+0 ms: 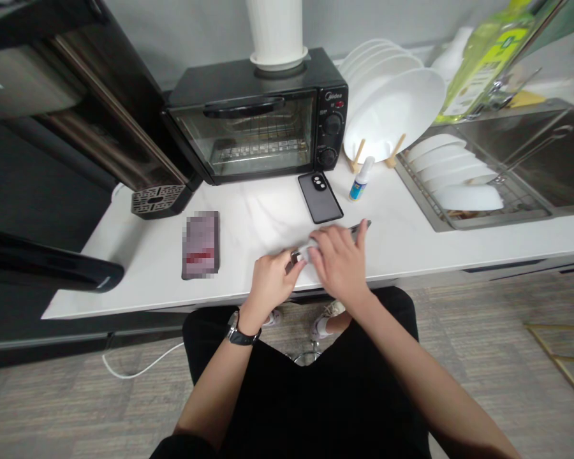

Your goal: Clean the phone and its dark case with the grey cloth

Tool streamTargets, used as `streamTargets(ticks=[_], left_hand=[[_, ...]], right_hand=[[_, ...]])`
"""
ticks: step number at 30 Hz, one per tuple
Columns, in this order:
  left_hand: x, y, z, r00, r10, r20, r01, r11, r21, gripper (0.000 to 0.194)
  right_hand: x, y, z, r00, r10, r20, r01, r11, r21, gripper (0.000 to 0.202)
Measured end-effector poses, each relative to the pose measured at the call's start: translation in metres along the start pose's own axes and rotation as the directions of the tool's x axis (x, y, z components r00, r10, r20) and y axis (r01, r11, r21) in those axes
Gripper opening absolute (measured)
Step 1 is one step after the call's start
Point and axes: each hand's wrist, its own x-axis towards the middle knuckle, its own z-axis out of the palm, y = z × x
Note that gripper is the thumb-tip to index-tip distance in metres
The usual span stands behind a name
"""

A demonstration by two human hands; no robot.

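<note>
My left hand (pixel 273 278) pinches the near-left end of a dark, slim phone (pixel 291 260) low over the counter's front edge. Across the phone lies my right hand (pixel 338 260), its fingers bent over a small white wipe (pixel 307 247) and its thumb raised. Most of the phone is hidden under that hand; its far end shows past the thumb. Just beyond the hands lies a phone case (pixel 320 197) with a dark rim and camera cutouts. A small spray bottle (pixel 361 180) with a blue label stands to its right.
A flat, pixelated item (pixel 201 245) lies on the white counter (pixel 249 223) to the left. Behind are a toaster oven (pixel 263 140), a dispenser with a drip tray (pixel 157 200) and racked plates (pixel 392 108). The sink (pixel 440 223) on the right holds bowls (pixel 459 172).
</note>
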Motion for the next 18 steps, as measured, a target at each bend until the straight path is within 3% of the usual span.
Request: streamTargets(ticks=[3,5,7,11,13,16,18], left_hand=[[0.001,0.006,-0.001,0.999,0.006,-0.035,-0.008,0.999,-0.050,0.023],[0.001,0.007,-0.001,0.999,0.025,-0.044,-0.027,0.998,-0.055,0.022],[0.001,0.006,0.000,0.999,0.031,-0.035,-0.033,0.998,-0.044,0.019],[0.000,-0.003,0.001,0.999,0.050,0.021,-0.050,0.998,0.024,0.014],[-0.001,-0.006,0.001,0.998,0.055,0.028,-0.056,0.998,0.039,0.015],[-0.002,-0.007,0.001,0.999,0.040,0.002,-0.040,0.999,-0.012,0.014],[-0.002,-0.004,0.000,0.999,0.041,-0.031,-0.044,0.994,-0.104,0.016]], right_hand=[[0.003,0.045,-0.011,0.978,0.195,-0.077,-0.202,0.975,-0.097,0.033],[0.003,0.046,-0.012,0.965,0.239,-0.106,-0.250,0.963,-0.098,0.033],[0.001,0.021,-0.007,0.979,0.189,-0.080,-0.193,0.980,-0.045,0.030],[-0.002,-0.046,0.008,0.999,-0.048,0.018,0.045,0.992,0.121,0.027],[-0.001,-0.052,0.010,0.990,-0.132,0.044,0.125,0.983,0.135,0.029],[-0.001,-0.017,0.002,0.992,-0.118,0.040,0.116,0.992,0.058,0.028],[-0.001,0.017,-0.008,0.999,0.028,-0.031,-0.028,1.000,-0.006,0.029]])
